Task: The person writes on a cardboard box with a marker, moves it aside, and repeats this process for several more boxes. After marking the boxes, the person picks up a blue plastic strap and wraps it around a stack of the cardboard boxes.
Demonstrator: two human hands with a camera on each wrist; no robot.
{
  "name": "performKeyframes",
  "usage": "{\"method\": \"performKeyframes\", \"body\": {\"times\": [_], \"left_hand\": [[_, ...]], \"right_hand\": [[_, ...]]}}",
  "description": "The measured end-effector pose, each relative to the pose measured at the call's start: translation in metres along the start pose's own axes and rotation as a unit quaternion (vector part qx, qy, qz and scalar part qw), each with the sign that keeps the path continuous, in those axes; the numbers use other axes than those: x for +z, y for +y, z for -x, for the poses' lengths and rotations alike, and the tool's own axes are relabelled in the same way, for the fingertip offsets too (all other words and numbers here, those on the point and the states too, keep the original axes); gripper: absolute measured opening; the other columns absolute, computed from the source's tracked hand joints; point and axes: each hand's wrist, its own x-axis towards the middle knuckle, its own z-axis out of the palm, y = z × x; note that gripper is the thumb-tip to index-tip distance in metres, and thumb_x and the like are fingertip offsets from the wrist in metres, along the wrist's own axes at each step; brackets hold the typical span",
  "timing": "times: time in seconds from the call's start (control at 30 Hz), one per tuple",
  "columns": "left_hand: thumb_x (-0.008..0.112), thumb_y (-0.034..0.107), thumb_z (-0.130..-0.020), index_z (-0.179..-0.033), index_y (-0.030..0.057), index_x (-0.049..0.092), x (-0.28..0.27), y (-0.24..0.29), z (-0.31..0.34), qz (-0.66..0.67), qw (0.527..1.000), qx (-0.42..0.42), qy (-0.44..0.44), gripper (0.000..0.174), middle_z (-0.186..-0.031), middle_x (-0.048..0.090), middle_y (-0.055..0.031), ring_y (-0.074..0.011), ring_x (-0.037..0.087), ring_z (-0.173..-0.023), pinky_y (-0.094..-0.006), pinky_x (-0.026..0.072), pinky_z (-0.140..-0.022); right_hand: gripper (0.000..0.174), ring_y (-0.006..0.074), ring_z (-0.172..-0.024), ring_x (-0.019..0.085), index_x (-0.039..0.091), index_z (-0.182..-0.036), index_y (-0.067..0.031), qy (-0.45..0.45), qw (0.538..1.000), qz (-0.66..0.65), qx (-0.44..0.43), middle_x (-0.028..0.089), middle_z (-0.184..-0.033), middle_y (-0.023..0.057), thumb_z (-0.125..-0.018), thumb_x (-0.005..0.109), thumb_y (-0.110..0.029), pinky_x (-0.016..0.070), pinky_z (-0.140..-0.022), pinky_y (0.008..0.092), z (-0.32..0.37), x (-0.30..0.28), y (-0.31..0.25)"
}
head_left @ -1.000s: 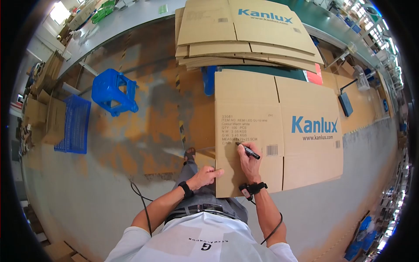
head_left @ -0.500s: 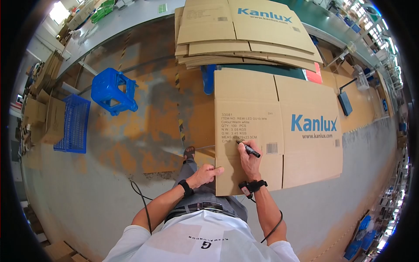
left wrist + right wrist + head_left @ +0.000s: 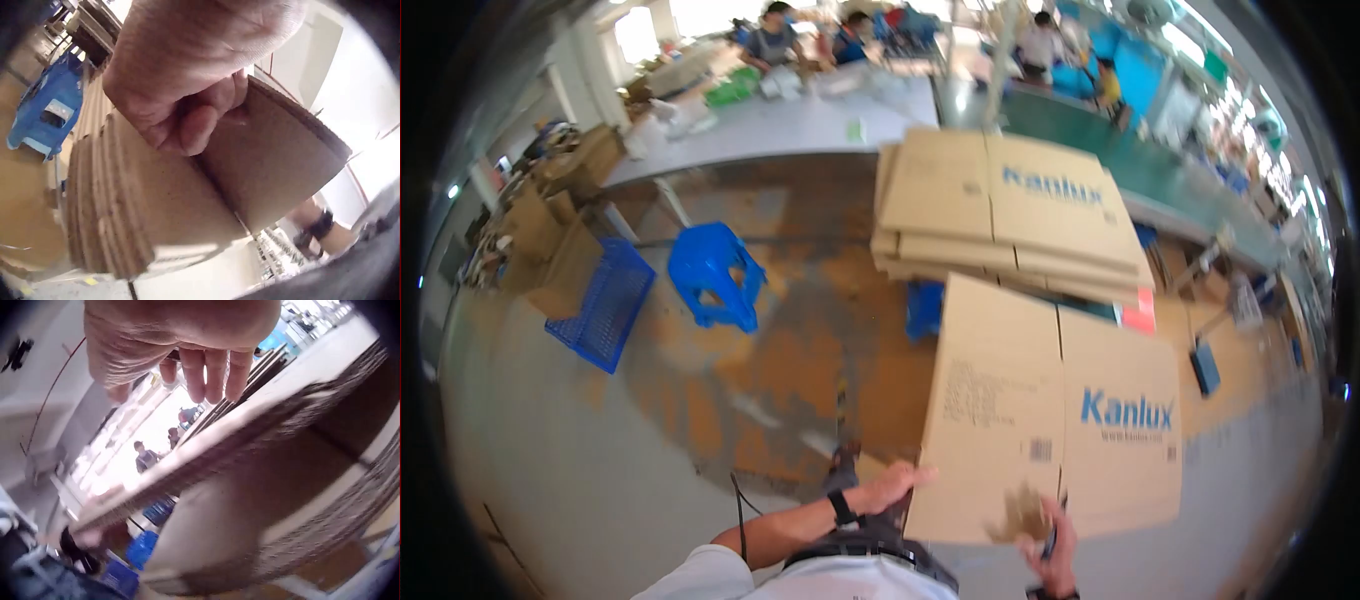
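A flattened cardboard carton (image 3: pixel 990 450) with blue Kanlux print lies tilted toward the person. At its left edge the left hand (image 3: pixel 888 488) grips the board, thumb on top. The left wrist view shows that hand's fingers (image 3: pixel 200 128) curled beneath, against the carton's brown underside (image 3: pixel 275 150). Past the near edge, the right hand (image 3: pixel 1055 555) holds a black marker (image 3: pixel 1051 542), its shadow falling on the cardboard. In the right wrist view the right hand (image 3: pixel 194 344) hangs above the board edges, mostly hiding the marker.
Behind the carton, a stack of flattened cartons (image 3: pixel 945 185) rests on a green-topped table (image 3: pixel 1050 112). To the left stand a blue stool (image 3: pixel 705 262) and a blue crate (image 3: pixel 615 305). Several people are around the far tables.
The right hand has left the printed lines and moved back past the near edge with the marker. The head view has tilted up. The left hand keeps its hold.
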Motion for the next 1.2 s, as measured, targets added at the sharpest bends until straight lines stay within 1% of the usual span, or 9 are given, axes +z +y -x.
{"method": "performKeyframes", "body": {"times": [0.13,0.2,0.43,0.57,0.63,0.77,0.8,0.93,1.2], "left_hand": [[0.055,0.038,-0.100,-0.108,-0.0030,0.068,0.030,0.081,0.044,0.035,0.997,0.024,-0.057,0.044,-0.100,0.071,-0.0075,-0.0131,0.068,-0.091,-0.0273,0.0560,-0.078],[0.056,0.037,-0.099,-0.109,-0.0036,0.068,0.039,0.110,0.066,0.047,0.996,0.033,-0.074,0.043,-0.101,0.071,-0.0081,-0.0127,0.068,-0.091,-0.0252,0.0561,-0.078],[0.038,0.041,-0.106,-0.097,0.0080,0.064,0.055,0.143,0.072,0.220,0.955,0.169,-0.106,0.043,-0.063,0.051,0.0035,-0.0053,0.030,-0.045,-0.0242,0.0267,-0.047],[0.048,0.030,-0.104,-0.096,0.0023,0.064,0.052,0.123,0.039,0.173,0.943,0.240,-0.150,0.033,-0.057,0.041,0.0056,-0.0049,0.032,-0.047,-0.0226,0.0297,-0.049],[0.052,0.029,-0.103,-0.099,0.0034,0.065,0.054,0.102,0.026,0.120,0.972,0.181,-0.094,0.029,-0.062,0.042,0.0064,-0.0038,0.035,-0.051,-0.0225,0.0314,-0.050],[0.050,0.037,-0.103,-0.105,0.0040,0.065,0.051,0.060,0.002,-0.035,0.982,0.186,-0.014,0.036,-0.063,0.043,0.0063,-0.0033,0.039,-0.054,-0.0209,0.0296,-0.049],[0.049,0.038,-0.104,-0.106,0.0040,0.065,0.051,0.053,0.001,-0.055,0.982,0.179,0.004,0.038,-0.063,0.042,0.0065,-0.0031,0.039,-0.054,-0.0208,0.0293,-0.049],[0.046,0.042,-0.104,-0.112,0.0048,0.065,0.046,0.032,-0.011,-0.100,0.987,0.126,0.015,0.043,-0.064,0.042,0.0070,-0.0026,0.038,-0.054,-0.0213,0.0285,-0.049],[0.059,0.043,-0.098,-0.115,0.0026,0.065,0.036,0.006,-0.016,-0.183,0.969,0.164,-0.037,0.044,-0.073,0.053,0.0055,-0.0043,0.046,-0.064,-0.0239,0.0365,-0.054]], "right_hand": [[0.040,0.0368,-0.133,0.046,0.054,-0.122,-0.0073,-0.041,0.983,0.174,-0.046,0.054,-0.138,0.0230,-0.085,0.069,-0.006,0.0337,-0.113,0.0486,0.033,-0.053,0.002],[0.034,0.0358,-0.131,0.050,0.057,-0.118,-0.0044,0.057,0.979,-0.067,0.184,0.057,-0.134,0.0237,-0.085,0.066,0.003,0.0403,-0.109,0.0454,0.053,-0.062,0.060],[0.028,0.0261,-0.088,0.072,0.064,-0.111,0.0051,0.163,0.983,0.088,0.011,0.068,-0.113,0.0245,-0.086,0.055,0.014,0.0413,-0.109,0.0493,-0.003,-0.104,0.016],[0.015,0.0239,-0.064,0.064,0.065,-0.101,0.0104,0.329,0.897,0.218,-0.199,0.071,-0.097,0.0228,-0.087,0.065,0.005,0.0548,-0.087,0.0368,-0.056,-0.148,-0.047],[0.014,0.0300,-0.076,0.068,0.066,-0.098,0.0084,0.394,0.844,0.305,0.200,0.071,-0.094,0.0211,-0.088,0.068,-0.001,0.0548,-0.081,0.0358,-0.021,-0.183,-0.008],[0.023,0.0365,-0.089,0.063,0.065,-0.113,0.0076,0.411,0.724,0.552,-0.045,0.068,-0.105,0.0228,-0.097,0.059,-0.008,0.0516,-0.079,0.0461,0.001,-0.258,-0.009],[0.030,0.0414,-0.105,0.059,0.060,-0.125,0.0050,0.493,0.777,0.347,0.182,0.060,-0.120,0.0297,-0.097,0.054,-0.005,0.0483,-0.092,0.0487,-0.007,-0.249,-0.042],[0.040,0.0404,-0.114,0.056,0.052,-0.132,0.0058,0.410,0.798,0.440,-0.027,0.055,-0.126,0.0320,-0.094,0.056,-0.005,0.0450,-0.098,0.0438,0.032,-0.248,0.001],[0.066,0.0291,-0.108,0.052,0.035,-0.147,0.0057,0.310,0.884,0.253,0.242,0.054,-0.128,0.0170,-0.084,0.052,0.006,0.0393,-0.100,0.0357,0.116,-0.115,0.048]]}}
